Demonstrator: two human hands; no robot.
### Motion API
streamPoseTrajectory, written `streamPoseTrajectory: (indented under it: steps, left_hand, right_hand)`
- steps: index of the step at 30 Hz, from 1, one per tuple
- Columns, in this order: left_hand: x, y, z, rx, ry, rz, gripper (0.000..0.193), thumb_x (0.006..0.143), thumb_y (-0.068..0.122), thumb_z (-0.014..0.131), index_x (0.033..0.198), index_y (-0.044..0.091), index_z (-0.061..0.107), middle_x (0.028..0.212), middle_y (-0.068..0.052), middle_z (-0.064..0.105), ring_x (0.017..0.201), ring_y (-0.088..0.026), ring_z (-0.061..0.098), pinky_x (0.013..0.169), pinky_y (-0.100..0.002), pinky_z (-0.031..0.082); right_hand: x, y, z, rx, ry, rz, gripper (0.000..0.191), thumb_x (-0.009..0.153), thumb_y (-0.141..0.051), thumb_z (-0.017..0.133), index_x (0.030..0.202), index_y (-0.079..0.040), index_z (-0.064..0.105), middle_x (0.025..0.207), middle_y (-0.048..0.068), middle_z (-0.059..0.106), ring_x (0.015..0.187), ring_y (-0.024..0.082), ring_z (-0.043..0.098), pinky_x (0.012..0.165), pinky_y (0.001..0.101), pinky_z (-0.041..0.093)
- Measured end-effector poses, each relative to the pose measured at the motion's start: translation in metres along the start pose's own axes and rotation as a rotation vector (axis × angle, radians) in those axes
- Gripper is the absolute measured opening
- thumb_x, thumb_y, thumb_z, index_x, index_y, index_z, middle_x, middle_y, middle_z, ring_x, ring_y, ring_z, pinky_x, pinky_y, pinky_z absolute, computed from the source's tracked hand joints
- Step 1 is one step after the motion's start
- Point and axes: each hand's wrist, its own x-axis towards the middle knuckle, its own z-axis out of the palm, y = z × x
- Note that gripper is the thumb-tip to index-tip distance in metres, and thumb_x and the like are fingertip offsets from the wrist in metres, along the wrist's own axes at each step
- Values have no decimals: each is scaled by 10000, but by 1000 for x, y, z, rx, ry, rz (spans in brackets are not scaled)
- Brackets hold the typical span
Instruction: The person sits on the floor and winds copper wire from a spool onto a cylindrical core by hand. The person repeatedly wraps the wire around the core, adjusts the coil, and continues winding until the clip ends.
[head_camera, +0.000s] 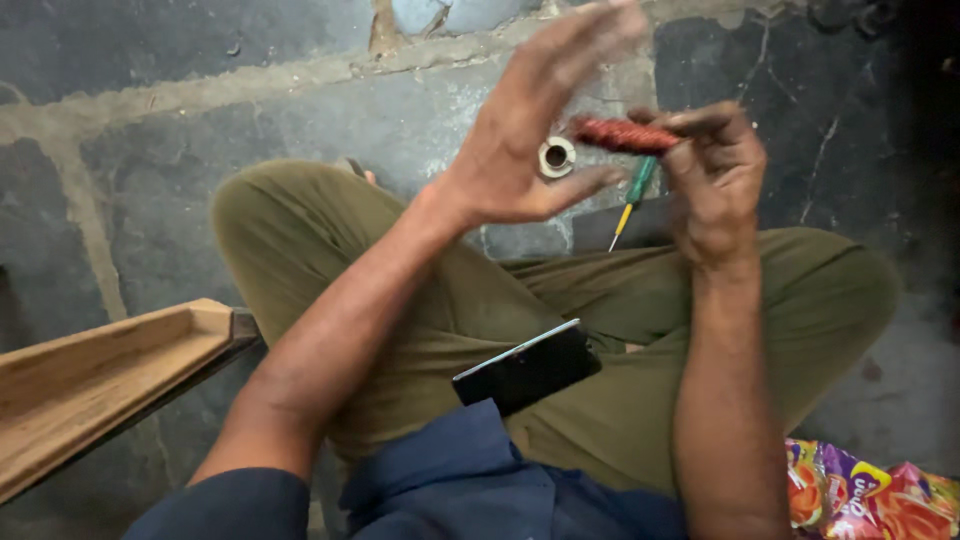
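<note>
Left hand (520, 130) is raised, fingers spread open | red coil (625, 135) is pinched by right hand (715, 185) (green screwdriver (634, 195) beneath) | stone floor (200, 120) is seen beyond knees, wooden frame (100, 370) lower left.

On my lap, resting on my olive trousers, lies a flat rectangular black phone (527, 368), its screen dark. By my right side on the stone floor sits a crumpled, glossy snack packet (868, 497) in purple, orange and yellow.
</note>
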Motion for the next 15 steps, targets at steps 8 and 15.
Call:
streamPoseTrajectory:
  steps: [8, 15]
  left_hand:
    - [-7, 4, 13, 110, -275, -250, 410, 1025, 279, 756, 1374, 116, 616, 1322, -84, 663, 1182, -312, 674, 967, -422, 574]
    - [3, -16, 6, -80, 26, -301, 330, 1084, 236, 667, 1360, 71, 591, 1244, -135, 732, 1108, -297, 759, 947, -373, 614]
  right_hand:
    - [8, 6, 23, -123, 75, 55, 336, 1020, -128, 804, 1255, -15, 592, 1122, 46, 688, 1063, 136, 654, 989, 255, 521]
    - [10, 30, 44, -351, -110, 196, 251, 1057, -164, 672, 1254, -19, 616, 1100, 13, 658, 998, 91, 608, 904, 239, 506]
